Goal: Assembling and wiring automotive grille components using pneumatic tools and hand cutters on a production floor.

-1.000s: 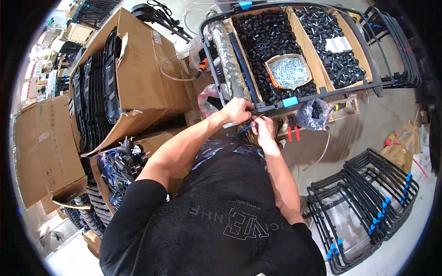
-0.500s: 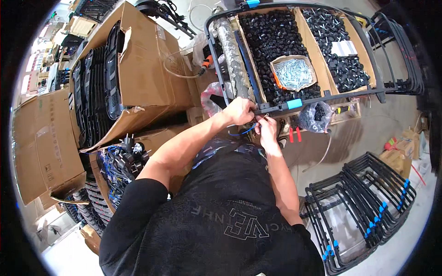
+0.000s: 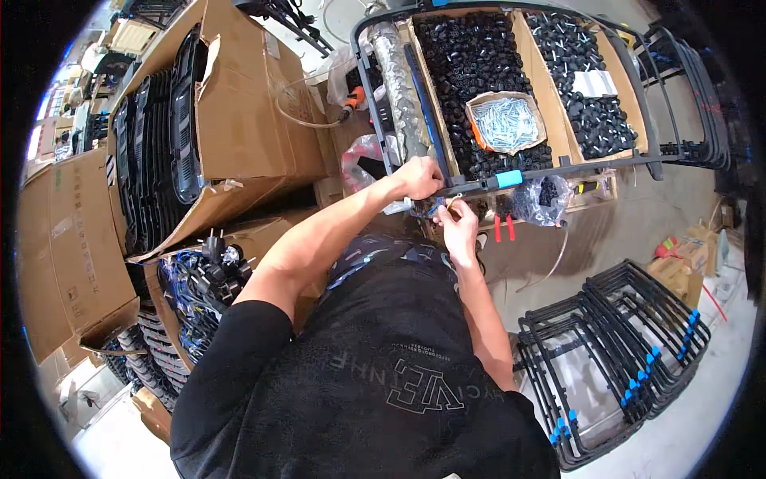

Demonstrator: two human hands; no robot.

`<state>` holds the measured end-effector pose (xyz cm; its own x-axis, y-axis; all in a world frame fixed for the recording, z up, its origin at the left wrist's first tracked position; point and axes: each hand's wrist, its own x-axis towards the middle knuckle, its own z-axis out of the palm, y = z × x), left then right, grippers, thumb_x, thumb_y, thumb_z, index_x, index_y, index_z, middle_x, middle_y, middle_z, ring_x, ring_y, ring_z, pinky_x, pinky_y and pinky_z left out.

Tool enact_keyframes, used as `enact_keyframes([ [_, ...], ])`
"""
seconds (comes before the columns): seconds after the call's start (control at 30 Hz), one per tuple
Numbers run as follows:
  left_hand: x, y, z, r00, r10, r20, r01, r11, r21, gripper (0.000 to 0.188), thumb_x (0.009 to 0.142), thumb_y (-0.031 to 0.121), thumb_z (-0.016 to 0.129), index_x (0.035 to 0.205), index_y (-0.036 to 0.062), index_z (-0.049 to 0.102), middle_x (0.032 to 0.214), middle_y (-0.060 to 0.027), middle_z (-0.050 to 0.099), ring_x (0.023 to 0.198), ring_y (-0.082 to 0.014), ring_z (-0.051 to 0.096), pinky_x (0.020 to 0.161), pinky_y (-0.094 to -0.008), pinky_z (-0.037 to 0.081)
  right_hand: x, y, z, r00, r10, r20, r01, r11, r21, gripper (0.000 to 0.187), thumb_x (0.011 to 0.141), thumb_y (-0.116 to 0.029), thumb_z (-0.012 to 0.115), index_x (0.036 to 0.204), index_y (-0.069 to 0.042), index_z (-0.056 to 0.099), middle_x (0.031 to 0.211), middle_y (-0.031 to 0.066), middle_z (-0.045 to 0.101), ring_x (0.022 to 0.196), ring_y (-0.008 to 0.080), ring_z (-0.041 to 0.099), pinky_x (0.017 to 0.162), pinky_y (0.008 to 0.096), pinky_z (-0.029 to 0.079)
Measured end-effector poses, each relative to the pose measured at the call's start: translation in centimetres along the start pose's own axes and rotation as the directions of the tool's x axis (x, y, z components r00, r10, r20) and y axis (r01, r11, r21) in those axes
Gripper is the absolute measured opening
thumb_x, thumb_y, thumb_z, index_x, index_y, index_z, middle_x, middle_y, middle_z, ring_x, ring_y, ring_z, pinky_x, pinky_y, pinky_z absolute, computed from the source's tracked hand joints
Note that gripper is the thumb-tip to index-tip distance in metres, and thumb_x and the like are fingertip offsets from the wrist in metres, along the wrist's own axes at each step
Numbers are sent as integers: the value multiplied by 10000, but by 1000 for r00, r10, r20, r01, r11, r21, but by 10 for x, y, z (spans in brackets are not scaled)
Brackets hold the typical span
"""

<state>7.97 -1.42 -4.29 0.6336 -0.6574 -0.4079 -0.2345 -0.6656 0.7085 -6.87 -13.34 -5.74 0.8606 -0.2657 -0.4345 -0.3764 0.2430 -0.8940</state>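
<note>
A black tubular frame [image 3: 550,171] with a blue sleeve [image 3: 508,179] lies across the bench before me. My left hand [image 3: 421,177] is closed over the near left corner of this frame, its fingertips partly hidden. Just below that corner, my right hand [image 3: 460,227] pinches a thin wire [image 3: 452,203] that has a small metal end close to the frame's underside. Some blue wire [image 3: 435,214] shows between the two hands. Inside the frame's outline sit a box of black plastic parts [image 3: 471,56] and an opened bag of silvery screws [image 3: 506,124].
Red-handled pliers [image 3: 504,228] and a clear bag [image 3: 544,199] hang at the bench's near edge. A carton [image 3: 255,104] of black panels stands left, above a box of plugged cables [image 3: 203,283]. More black frames [image 3: 614,359] stand on the floor at right. An orange-tipped air tool [image 3: 353,100] lies beyond.
My right hand has shifted slightly down and left, drawing the wire end a little away from the frame. My left hand has stayed at the corner, its fingers lower over it.
</note>
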Motion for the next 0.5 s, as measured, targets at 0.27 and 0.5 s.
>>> enact_keyframes([
  [0.27, -7, 15, -5, 992, -112, 60, 117, 990, -83, 303, 796, 294, 684, 903, 13, 724, 865, -211, 699, 834, -315, 691, 767, -396, 529, 0, -10, 0, 992, 113, -54, -114, 993, -18, 106, 920, -66, 637, 910, 37, 657, 777, 55, 676, 644, 115, 634, 580, 237, 484],
  [0.5, 6, 2, -52, 996, -79, -28, 77, 994, -76, 268, 741, 270, 724, 845, 24, 740, 796, -191, 705, 773, -301, 707, 731, -391, 546, -41, 26, -58, 992, 69, 105, 34, 653, -757, 294, 868, -273, 715, 912, 12, 661, 746, 72, 670, 687, 120, 642, 601, 279, 480],
])
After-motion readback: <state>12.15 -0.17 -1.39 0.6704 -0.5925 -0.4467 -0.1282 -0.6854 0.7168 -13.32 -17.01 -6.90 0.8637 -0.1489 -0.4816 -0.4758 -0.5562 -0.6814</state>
